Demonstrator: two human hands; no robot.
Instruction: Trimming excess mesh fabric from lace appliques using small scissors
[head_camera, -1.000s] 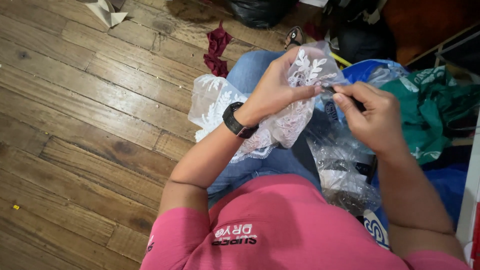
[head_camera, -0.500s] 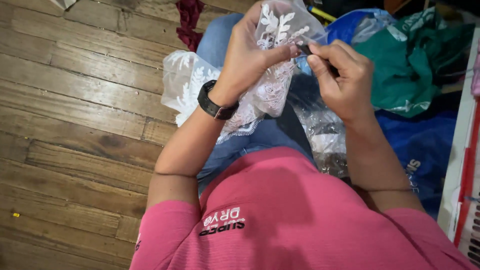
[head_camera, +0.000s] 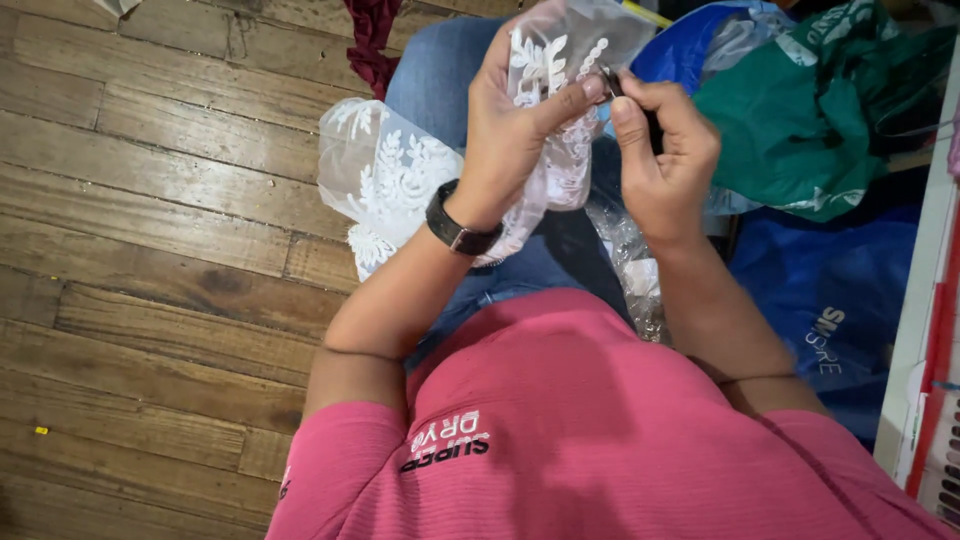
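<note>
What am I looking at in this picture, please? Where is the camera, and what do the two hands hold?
The camera sits on a person's head and looks down, so you see a pink shirt and the person's own two arms. The left hand, with a black watch on its wrist, holds white lace fabric that hangs over the lap. The right hand pinches a small dark thing at the lace's edge; I cannot tell what it is. Below is a wooden floor. To the right lie green cloth and a blue bag.

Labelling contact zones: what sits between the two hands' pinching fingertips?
Head view: a small dark metallic tool against the white embroidered lace fabric, pinched between left hand and right hand.
</note>
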